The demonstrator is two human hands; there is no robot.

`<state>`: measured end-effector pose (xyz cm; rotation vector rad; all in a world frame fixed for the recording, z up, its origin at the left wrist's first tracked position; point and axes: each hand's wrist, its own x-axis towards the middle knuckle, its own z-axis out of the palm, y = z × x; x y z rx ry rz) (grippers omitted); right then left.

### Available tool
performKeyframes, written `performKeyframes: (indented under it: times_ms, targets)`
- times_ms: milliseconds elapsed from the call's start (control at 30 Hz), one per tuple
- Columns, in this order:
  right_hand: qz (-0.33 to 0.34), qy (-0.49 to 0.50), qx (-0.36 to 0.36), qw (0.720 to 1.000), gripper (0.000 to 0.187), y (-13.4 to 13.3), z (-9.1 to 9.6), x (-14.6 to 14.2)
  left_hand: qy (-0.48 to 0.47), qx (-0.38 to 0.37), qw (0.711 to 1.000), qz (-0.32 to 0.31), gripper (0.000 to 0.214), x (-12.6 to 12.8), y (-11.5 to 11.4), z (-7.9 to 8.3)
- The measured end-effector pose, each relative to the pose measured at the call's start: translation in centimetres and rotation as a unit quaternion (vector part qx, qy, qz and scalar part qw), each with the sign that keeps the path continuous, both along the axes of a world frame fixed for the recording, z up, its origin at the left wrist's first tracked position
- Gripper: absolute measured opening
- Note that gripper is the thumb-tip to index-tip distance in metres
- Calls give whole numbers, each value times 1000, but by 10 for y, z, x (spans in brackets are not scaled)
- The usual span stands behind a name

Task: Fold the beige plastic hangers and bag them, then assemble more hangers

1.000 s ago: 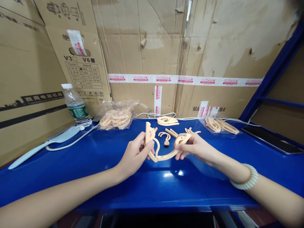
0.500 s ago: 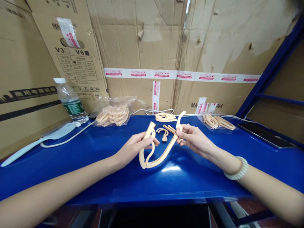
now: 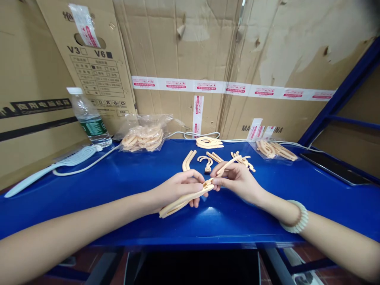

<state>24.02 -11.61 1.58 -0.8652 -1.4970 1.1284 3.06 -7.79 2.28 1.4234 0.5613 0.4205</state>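
Bright, sharp (edges fisheye-warped)

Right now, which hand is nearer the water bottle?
Left. The left hand sits right of the water bottle, nearer the camera; the right hand is farther right. Both grip the peach plastic piece.

The cardboard box (image 3: 97, 59) at the back left says "V3" and "V6" in big black letters. The chart under them is too small to read. A black band (image 3: 41, 105) on the left box (image 3: 26, 67) reads "商用电脑机箱". The back box (image 3: 297, 118) shows "MA" and "NA", and tape strips (image 3: 261, 127) hide the letters between.
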Motion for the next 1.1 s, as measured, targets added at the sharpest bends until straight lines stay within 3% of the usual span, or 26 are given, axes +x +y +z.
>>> performKeyframes:
  times_ms: [300, 767, 933, 1100]
  targets:
    - [15, -91, 87, 992, 12, -2, 4, 0, 41, 55, 998, 8, 21, 0, -4, 5]
    - [20, -113, 64, 991, 18, 0, 1, 3, 95, 232, 968, -3, 31, -1, -1, -2]
    - [7, -145, 108, 983, 16, -2, 0, 4, 107, 276, 955, -7, 35, 1, -5, 0]
    - [-9, -192, 205, 960, 14, -2, 0, 3, 118, 340, 933, -12, 38, 0, -8, 0]
